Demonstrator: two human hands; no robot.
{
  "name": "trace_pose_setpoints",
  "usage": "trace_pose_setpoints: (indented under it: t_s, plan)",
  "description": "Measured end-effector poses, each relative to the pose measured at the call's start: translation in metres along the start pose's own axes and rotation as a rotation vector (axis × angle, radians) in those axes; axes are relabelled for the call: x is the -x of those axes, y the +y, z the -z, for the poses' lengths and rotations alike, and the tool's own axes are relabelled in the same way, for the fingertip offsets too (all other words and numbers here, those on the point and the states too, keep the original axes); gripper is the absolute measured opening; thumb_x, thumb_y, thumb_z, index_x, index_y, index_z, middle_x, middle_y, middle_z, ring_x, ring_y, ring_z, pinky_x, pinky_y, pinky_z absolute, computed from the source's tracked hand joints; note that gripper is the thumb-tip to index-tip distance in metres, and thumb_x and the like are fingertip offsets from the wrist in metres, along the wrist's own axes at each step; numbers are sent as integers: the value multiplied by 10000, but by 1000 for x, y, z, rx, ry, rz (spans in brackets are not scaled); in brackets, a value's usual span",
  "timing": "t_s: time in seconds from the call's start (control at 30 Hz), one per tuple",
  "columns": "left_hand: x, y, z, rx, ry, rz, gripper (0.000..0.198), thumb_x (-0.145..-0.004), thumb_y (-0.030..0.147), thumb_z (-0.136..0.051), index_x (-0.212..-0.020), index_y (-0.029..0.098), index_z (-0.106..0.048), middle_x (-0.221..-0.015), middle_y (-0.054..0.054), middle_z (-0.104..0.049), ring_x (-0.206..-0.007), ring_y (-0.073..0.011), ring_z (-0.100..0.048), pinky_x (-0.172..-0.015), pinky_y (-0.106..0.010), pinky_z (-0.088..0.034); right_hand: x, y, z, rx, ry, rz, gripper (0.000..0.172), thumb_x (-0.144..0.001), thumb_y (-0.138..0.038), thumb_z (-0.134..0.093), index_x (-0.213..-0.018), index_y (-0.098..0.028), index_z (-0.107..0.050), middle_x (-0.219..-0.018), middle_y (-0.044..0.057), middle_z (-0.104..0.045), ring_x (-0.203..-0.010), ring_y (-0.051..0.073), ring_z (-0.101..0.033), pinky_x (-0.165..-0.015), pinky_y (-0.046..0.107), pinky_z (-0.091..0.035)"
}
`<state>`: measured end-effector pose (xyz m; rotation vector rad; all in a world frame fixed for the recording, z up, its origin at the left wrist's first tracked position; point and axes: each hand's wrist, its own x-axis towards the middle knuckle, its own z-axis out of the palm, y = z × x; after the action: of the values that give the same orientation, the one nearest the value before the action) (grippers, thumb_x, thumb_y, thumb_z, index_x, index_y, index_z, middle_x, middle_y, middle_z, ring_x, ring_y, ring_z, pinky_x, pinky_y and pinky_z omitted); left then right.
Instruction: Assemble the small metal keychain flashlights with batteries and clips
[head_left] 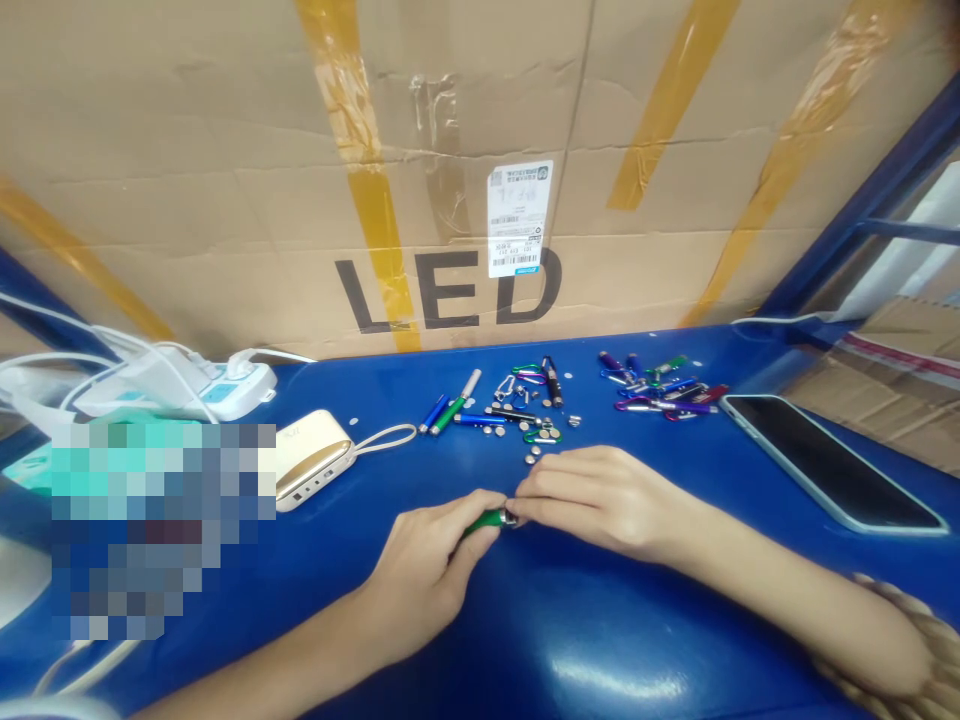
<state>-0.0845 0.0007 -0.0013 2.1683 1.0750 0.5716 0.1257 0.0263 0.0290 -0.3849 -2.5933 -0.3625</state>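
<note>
My left hand (431,560) is closed round a small green mini flashlight (486,521), its silver end pointing right. At that end the fingertips of my right hand (600,500) are pinched together, touching or almost touching it; what they hold, if anything, is hidden. Just beyond my right fingers lie a couple of button cells (533,455). Farther back is a loose group of parts: a blue flashlight tube (480,420), a green tube with a silver end (455,408), a black flashlight (553,385), carabiner clips (541,437) and several more button cells.
Several flashlights with clips (664,390) lie in a pile at the back right, beside a phone (832,460). On the left are a cream power bank (315,455), a power strip (232,390) with white cables and a blurred-out area. A large cardboard box (262,230) walls off the blue table's (600,640) back.
</note>
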Motion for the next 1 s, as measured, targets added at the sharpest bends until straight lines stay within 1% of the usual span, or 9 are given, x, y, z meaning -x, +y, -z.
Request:
trace_pose_setpoints:
  t_s: [0.07, 0.17, 0.23, 0.3, 0.43, 0.53, 0.7, 0.87, 1.0]
  plan:
    - [0, -1, -1, -42, 5, -35, 196, -935, 258, -351, -1009, 260, -533, -917, 41, -672, -799, -119, -633, -698, -208, -421, 0, 0, -1, 35, -10, -2, 280, -947, -129, -375, -831, -122, -629, -720, 23, -642, -659, 108, -563, -532, 228, -400]
    - [0, -2, -3, -124, 13, -74, 194, -936, 237, -335, -958, 239, -528, -861, 31, -667, -733, -126, -627, -655, -218, -419, 1, 0, -3, 97, -29, -10, 299, -940, -215, -421, -719, -145, -609, -631, 0, -585, -580, 111, -506, -495, 249, -348]
    - [0, -2, -4, -180, 25, -102, 198, -935, 221, -328, -944, 230, -525, -822, 26, -664, -686, -129, -619, -627, -223, -416, 1, 1, -6, 112, -40, -11, 332, -937, -260, -432, -659, -156, -581, -595, -12, -549, -544, 109, -469, -488, 256, -324]
    - [0, -3, -5, -222, 37, -140, 196, -933, 206, -328, -931, 220, -524, -792, 19, -663, -662, -131, -616, -606, -223, -413, 1, 0, -9, 93, -65, -6, 358, -940, -269, -421, -626, -161, -552, -582, -18, -527, -524, 105, -444, -496, 257, -318]
    - [1, -3, -7, -287, 48, -215, 195, -918, 167, -327, -884, 200, -516, -750, 2, -652, -651, -139, -614, -593, -223, -418, 1, -4, -14, 43, -133, -17, 351, -944, -254, -405, -630, -163, -530, -602, -19, -528, -529, 107, -449, -506, 263, -312]
    - [3, -3, -9, -369, 61, -241, 204, -903, 144, -318, -811, 193, -494, -678, 1, -619, -594, -141, -589, -560, -229, -406, 1, -7, -17, 5, -169, -25, 347, -949, -244, -391, -644, -159, -536, -611, -13, -533, -540, 110, -465, -500, 262, -305]
    - [6, -4, -13, -467, 120, -282, 223, -893, 117, -304, -746, 195, -451, -621, 11, -571, -533, -138, -531, -532, -240, -384, 4, -12, -22, -75, -160, -57, 350, -949, -186, -366, -652, -145, -547, -607, -1, -517, -534, 105, -459, -518, 242, -333]
    - [8, -3, -13, -558, 213, -352, 241, -871, 77, -312, -719, 192, -459, -568, 18, -520, -496, -136, -481, -506, -240, -351, 4, -18, -27, -252, -164, -172, 348, -950, -195, -361, -677, -144, -570, -612, 11, -538, -564, 108, -501, -537, 217, -378]
    - [8, -2, -13, -598, 287, -388, 246, -860, 60, -309, -755, 189, -490, -569, 14, -513, -504, -138, -475, -505, -243, -343, 2, -23, -25, -421, -149, -296, 361, -952, -213, -351, -692, -138, -590, -617, 19, -557, -572, 104, -527, -552, 193, -406]
